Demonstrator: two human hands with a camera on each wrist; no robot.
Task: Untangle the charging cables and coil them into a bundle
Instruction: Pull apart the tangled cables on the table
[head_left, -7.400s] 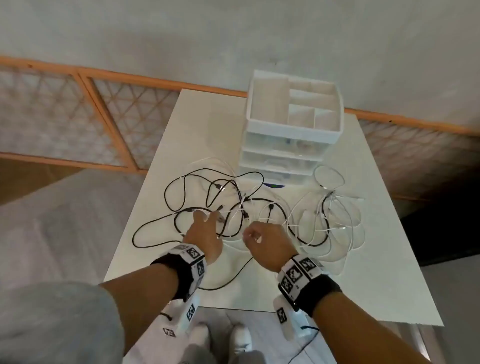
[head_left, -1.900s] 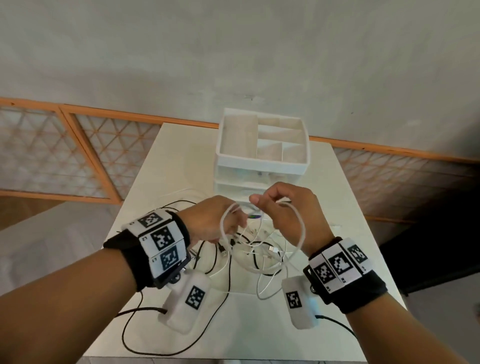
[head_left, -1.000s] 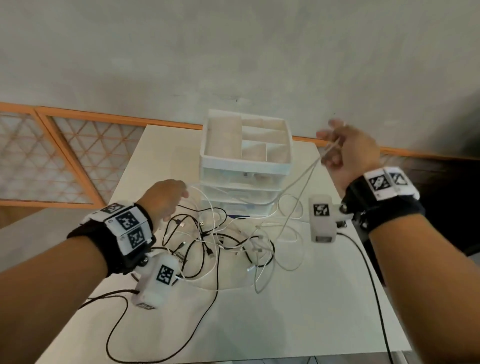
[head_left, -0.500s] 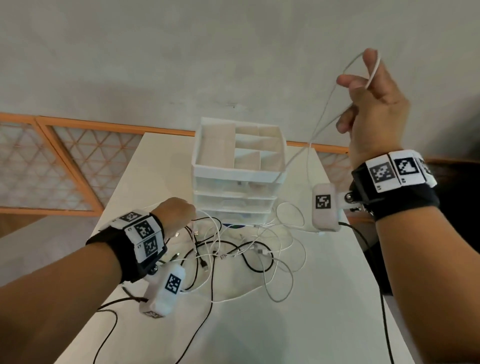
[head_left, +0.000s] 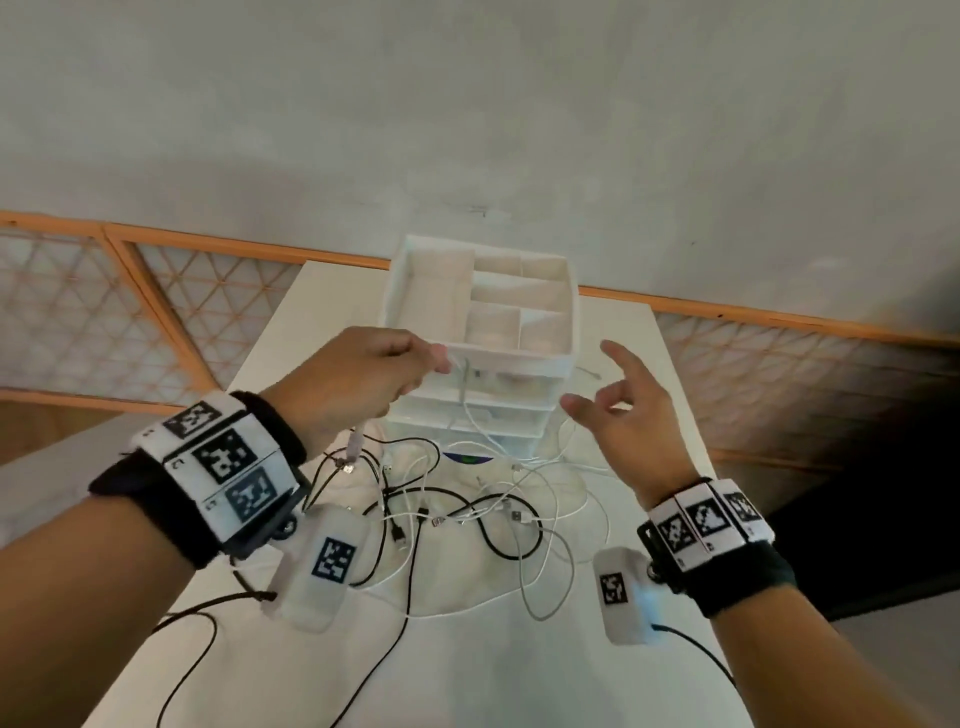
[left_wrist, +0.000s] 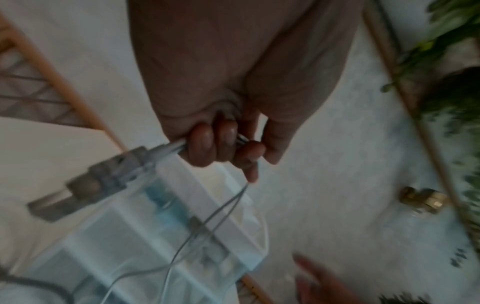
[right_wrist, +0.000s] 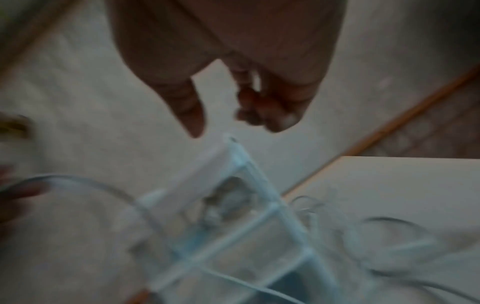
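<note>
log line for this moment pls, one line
left hand: grips white cable, raised | right hand: open, holds nothing | cable tangle: on table, not yet coiled | drawer organizer: behind tangle

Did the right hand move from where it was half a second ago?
Yes. The right hand has come down from high above the white drawer box to level with it, and is now open.

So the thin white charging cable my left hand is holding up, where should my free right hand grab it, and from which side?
Probably the hanging strand just below the left hand, where the thin white charging cable drops free in front of the white plastic drawer organizer. The open right hand could come in from the right and pinch it there, above the tangle lying on the table.
</note>
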